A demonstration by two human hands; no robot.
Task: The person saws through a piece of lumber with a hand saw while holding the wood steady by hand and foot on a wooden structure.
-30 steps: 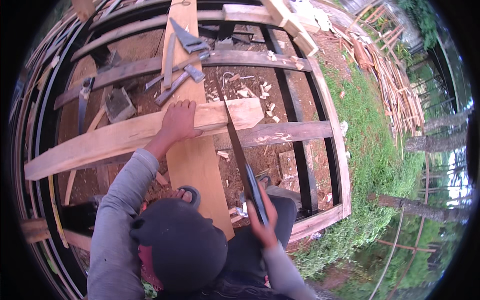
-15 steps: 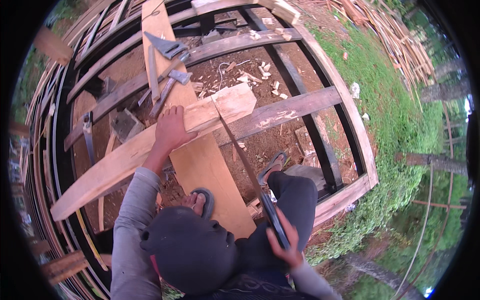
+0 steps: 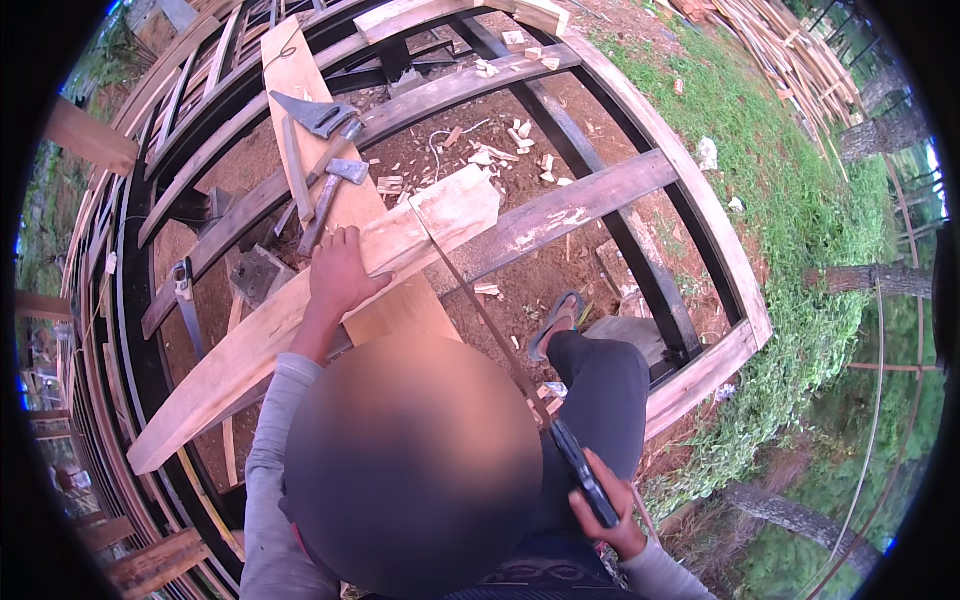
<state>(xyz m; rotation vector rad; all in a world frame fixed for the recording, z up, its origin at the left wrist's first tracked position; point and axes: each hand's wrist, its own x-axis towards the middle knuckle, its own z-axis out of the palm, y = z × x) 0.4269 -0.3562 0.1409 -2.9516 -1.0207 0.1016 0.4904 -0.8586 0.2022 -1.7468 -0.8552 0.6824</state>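
My left hand point(image 3: 343, 275) presses down on a long pale plank point(image 3: 235, 350), its fingers curled over the far edge and the thumb spread along the top. The plank tapers at its near left end and lies across a wider flat board point(image 3: 400, 315). In my right hand point(image 3: 612, 510) is the black handle of a handsaw point(image 3: 482, 308). Its brownish blade slants up and left, with the tip part resting across the plank near the right end. How deep the teeth sit cannot be made out. A blurred round patch hides the board's near part.
On the board beyond the plank lie a hatchet point(image 3: 347, 171) and another handsaw point(image 3: 308, 113). A third saw point(image 3: 186, 290) hangs at the left by a dark timber frame point(image 3: 590, 205). Wood offcuts point(image 3: 520, 132) litter the soil. A sandalled foot point(image 3: 560, 322) stands inside the frame.
The saw handle and my right hand have moved down and to the right in the picture. The blade still lies at the same place on the plank. My left hand stays there, and the view has shifted.
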